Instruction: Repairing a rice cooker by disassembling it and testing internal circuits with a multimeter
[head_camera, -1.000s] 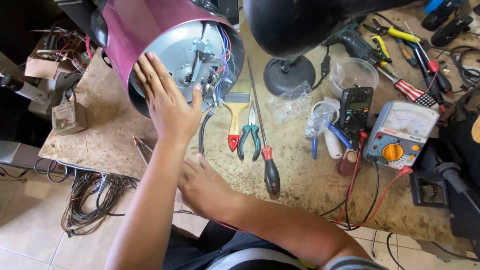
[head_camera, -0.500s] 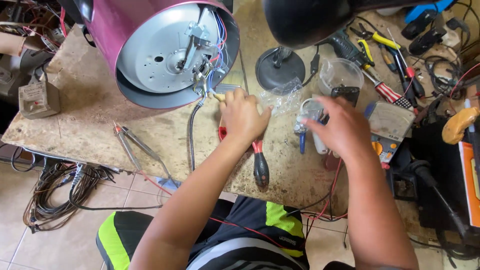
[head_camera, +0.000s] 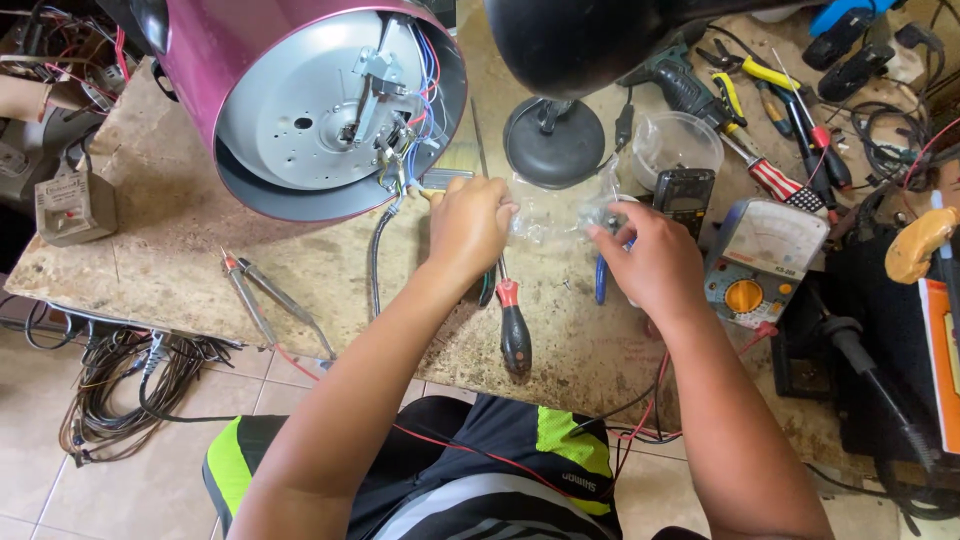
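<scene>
Looking down at a cluttered workshop surface (head_camera: 180, 230), a small clear plastic bag (head_camera: 555, 212) is being held between both hands, just in front of the black round stand base (head_camera: 553, 140). The left hand (head_camera: 468, 225) is curled into a loose fist, its fingers (head_camera: 497, 213) closed together on the bag's left edge. The right hand (head_camera: 650, 262) has its fingers (head_camera: 603, 236) pinched on the bag's right side, thumb and forefinger pressed together.

Just left of the left hand, a magenta round appliance shell (head_camera: 310, 100) is lying on its side with the open bottom facing the camera, so the grey metal plate and the coloured wiring inside can be seen. A red-and-black screwdriver (head_camera: 513, 325) is lying below the left hand, pointing away from the body. Two probe leads (head_camera: 265, 295) are resting further left, well apart from the hands. A blue analog multimeter (head_camera: 765, 262) with an orange dial is sitting just right of the right hand, and a clear plastic tub (head_camera: 677, 145) is behind it. More screwdrivers and pliers are piled at the far right.
</scene>
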